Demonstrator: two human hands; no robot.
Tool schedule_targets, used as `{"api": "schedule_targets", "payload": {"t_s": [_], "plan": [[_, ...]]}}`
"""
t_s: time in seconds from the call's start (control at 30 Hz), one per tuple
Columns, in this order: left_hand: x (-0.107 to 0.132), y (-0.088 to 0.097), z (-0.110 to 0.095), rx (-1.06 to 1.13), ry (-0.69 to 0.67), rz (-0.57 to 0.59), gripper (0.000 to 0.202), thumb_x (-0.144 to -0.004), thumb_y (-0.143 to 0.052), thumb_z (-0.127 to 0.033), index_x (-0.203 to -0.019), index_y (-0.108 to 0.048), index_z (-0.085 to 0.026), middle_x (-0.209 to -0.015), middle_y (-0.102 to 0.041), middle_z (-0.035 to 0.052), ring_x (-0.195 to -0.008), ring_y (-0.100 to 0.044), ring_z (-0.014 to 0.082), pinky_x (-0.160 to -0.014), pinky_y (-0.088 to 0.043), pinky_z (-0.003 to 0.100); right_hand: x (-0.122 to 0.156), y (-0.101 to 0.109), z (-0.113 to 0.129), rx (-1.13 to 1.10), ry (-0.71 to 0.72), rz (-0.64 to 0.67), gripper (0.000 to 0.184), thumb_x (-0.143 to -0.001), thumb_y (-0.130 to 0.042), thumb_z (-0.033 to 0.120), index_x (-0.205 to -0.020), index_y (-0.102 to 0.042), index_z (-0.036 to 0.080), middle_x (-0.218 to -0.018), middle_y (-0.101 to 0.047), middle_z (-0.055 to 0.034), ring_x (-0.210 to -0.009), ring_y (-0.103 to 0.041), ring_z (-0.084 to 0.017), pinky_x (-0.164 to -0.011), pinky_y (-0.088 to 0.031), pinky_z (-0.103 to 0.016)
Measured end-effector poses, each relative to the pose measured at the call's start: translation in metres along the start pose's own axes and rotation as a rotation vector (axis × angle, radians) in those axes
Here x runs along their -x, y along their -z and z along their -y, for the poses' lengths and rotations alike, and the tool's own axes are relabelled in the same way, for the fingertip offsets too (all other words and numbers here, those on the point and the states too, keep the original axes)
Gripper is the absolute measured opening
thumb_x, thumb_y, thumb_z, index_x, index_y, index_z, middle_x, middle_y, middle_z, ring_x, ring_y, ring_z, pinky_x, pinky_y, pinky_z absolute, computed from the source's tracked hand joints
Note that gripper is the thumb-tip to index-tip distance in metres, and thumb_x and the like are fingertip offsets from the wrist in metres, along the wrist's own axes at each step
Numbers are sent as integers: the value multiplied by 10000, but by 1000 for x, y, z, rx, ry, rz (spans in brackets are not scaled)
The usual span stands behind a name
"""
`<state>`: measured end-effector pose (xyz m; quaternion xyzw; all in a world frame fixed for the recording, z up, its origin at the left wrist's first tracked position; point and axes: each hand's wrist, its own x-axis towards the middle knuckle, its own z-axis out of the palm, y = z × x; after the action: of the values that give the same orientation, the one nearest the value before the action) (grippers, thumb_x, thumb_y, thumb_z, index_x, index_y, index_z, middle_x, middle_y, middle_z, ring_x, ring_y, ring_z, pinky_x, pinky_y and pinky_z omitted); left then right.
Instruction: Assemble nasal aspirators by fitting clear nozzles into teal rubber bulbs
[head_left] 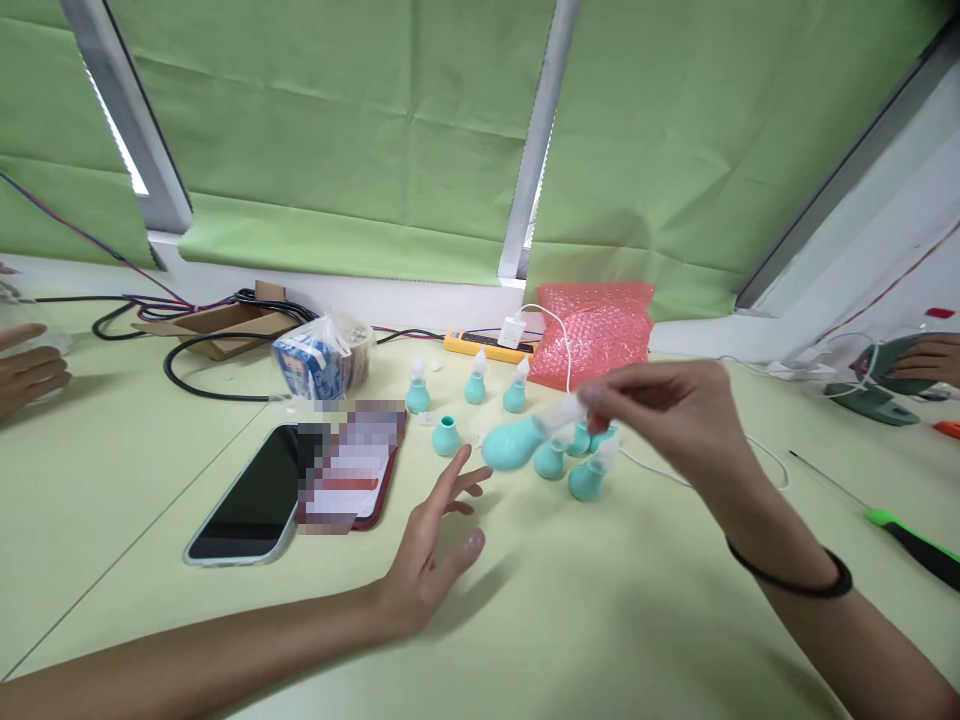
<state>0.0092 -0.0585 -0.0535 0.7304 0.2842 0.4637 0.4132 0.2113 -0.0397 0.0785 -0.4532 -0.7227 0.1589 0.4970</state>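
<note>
My right hand (660,410) pinches the clear tip of a turquoise bulb (511,444), which hangs tilted above the table with its round end to the left. My left hand (439,555) hovers lower left of that bulb, fingers spread, with nothing in it. A turquoise bulb without a clear top (446,438) stands just beyond my left fingers. Several more small turquoise bulbs with clear tops stand around, among them one bulb at the back left (418,396) and one at the front right (586,480). Some behind the held bulb are partly hidden.
Two phones lie left, a dark one (244,500) and a red-cased one (360,470). Behind are a plastic-wrapped pack (319,355), a yellow power strip (487,352) and pink bubble wrap (592,335). A screwdriver (900,535) lies right. Other people's hands show at both edges.
</note>
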Motion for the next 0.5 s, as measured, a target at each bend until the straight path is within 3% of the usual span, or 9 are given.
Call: {"api": "schedule_targets", "payload": {"t_s": [0.07,0.13,0.23,0.33,0.4,0.5], "plan": [[-1,-1,-2,9,40,22,477,-836,-371,-247,-1279,-200,-197,-1178,-454,113,-1003,-445,201,-830,-383,340,-21,8,-7,116,54,-112,94,-650,-643,265,-599,-649,186,-490,-597,0,-434,-552,-119,-410,-461,-230],[-2,-3,-4,-31,20,70,376,-825,-384,-208,-1195,-319,-195,-1127,-478,102,-947,-467,187,-809,-392,327,-42,11,-23,225,89,-103,149,-671,-612,301,-598,-641,175,-508,-601,-7,-441,-551,-118,-428,-450,-233],[-2,-4,-5,-114,-40,120,248,-803,-395,-162,-1048,-434,-173,-992,-518,82,-856,-482,171,-760,-408,307,-66,6,-55,456,56,-9,233,-692,-564,313,-543,-614,141,-496,-585,-23,-475,-548,-123,-466,-423,-233],[-3,-5,-3,-183,-70,134,193,-786,-394,-121,-962,-462,-160,-878,-528,66,-778,-481,154,-714,-419,290,-75,-5,-84,738,-20,203,254,-706,-517,282,-512,-587,134,-492,-568,-19,-498,-523,-115,-460,-362,-217],[-3,-6,-2,-213,-109,149,183,-769,-396,-97,-928,-467,-155,-857,-526,67,-760,-478,151,-693,-424,283,-75,-10,-97,810,-52,291,261,-686,-519,254,-454,-549,138,-436,-528,-5,-453,-481,-103,-432,-317,-213],[-4,-7,-2,-237,-161,162,185,-751,-389,-72,-898,-468,-153,-837,-525,69,-755,-477,153,-674,-428,278,-74,-13,-102,875,-78,312,222,-640,-543,234,-439,-527,140,-428,-508,-8,-454,-462,-116,-419,-267,-219]]}}
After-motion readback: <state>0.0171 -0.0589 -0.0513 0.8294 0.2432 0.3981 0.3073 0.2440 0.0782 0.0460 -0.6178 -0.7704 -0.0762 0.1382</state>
